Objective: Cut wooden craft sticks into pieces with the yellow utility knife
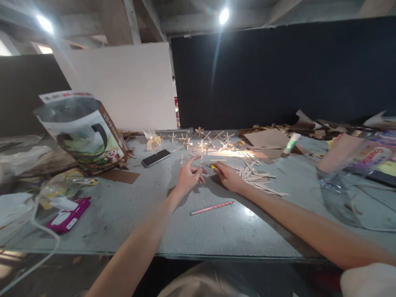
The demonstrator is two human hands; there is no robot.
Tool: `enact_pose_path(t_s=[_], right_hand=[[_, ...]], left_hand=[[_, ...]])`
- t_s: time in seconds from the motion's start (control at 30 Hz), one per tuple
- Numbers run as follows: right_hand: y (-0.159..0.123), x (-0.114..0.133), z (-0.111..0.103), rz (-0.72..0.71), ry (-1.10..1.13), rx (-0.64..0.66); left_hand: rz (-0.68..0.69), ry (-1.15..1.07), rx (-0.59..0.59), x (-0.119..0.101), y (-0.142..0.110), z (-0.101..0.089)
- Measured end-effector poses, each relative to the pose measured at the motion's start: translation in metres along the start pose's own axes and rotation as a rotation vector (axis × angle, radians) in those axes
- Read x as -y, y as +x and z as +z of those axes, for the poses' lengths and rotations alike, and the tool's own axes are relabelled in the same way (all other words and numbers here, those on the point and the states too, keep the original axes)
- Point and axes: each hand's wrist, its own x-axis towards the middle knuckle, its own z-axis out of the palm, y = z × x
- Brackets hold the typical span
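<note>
My left hand (188, 174) is closed on a small flat wooden stick (202, 159), which stands upright between the thumb and fingers. A thin tool with a yellow end (213, 167) is pinched in my right hand (229, 176); its narrow tip points at the stick, and its exact kind is too small to make out. Right of that hand lies a loose pile of wooden sticks (256, 178). Beyond both hands, several star-shaped pieces made of crossed sticks (202, 144) stand in bright light. A pink striped pencil (212, 208) lies nearer to me.
At left stand a large printed bag (82, 136) and a purple case (69, 216). A phone (156, 158) lies left of my hands. Toward the right are a glue stick (291, 143), cardboard pieces (266, 138) and a clear plastic bottle (337, 181). Dark and white panels back the table.
</note>
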Motion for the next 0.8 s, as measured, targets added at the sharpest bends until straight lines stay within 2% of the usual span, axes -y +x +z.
enact_pose_path(t_s=[0.4,0.6,0.8], right_hand=[[-0.001,0.001,-0.002,0.014,-0.075,0.014],[-0.001,0.003,-0.002,0.049,-0.175,0.038],[0.001,0.015,-0.006,0.132,-0.353,0.153]], left_hand=[[0.100,0.256,-0.043,0.006,0.000,-0.004],[0.145,0.429,-0.024,0.009,0.001,-0.008],[0.214,0.575,0.015,0.009,0.002,-0.013]])
